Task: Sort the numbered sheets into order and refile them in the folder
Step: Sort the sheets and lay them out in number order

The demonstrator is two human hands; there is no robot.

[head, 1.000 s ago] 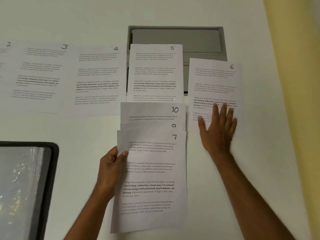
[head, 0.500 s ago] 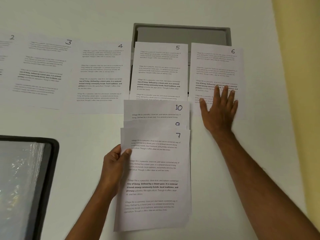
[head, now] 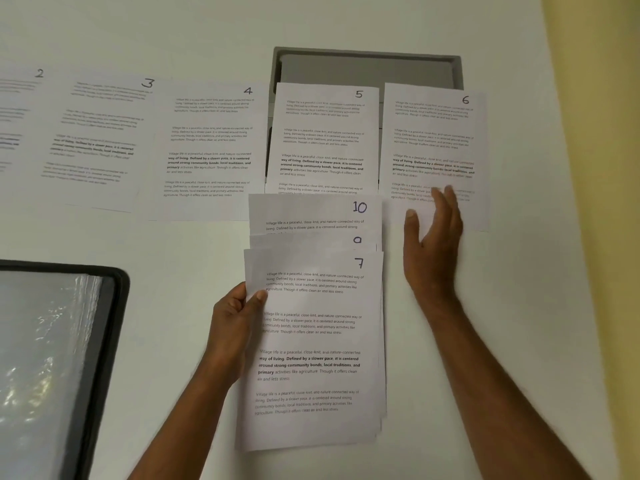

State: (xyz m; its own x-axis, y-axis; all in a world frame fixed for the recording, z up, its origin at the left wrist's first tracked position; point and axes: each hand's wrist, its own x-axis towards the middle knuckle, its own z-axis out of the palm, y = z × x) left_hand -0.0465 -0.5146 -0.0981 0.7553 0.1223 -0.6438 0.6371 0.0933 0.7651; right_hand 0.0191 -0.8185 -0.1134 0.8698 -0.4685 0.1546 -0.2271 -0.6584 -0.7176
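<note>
1. Since a second ago, sheet 6 (head: pixel 434 147) has slid away from me into line just right of sheet 5 (head: pixel 323 140), and my right hand (head: pixel 433 237) has gone from pressing flat on it to lifting off its near edge.
2. That puts 2 through 6 in one row along the far side of the white table (head: pixel 485 323), running left to right, so I judge 7 is next to go down.
3. My right hand is open, fingers loosely spread; whether the blurred tips touch the page I cannot tell.
4. My left hand (head: pixel 232 327) pinches the left edge of the remaining stack (head: pixel 311 341), thumb on top, with 7 uppermost and 9 and 10 fanned out beyond it.
5. At the near left lies the black-edged folder (head: pixel 114 306) with its clear sleeves, waiting unfilled.
</note>
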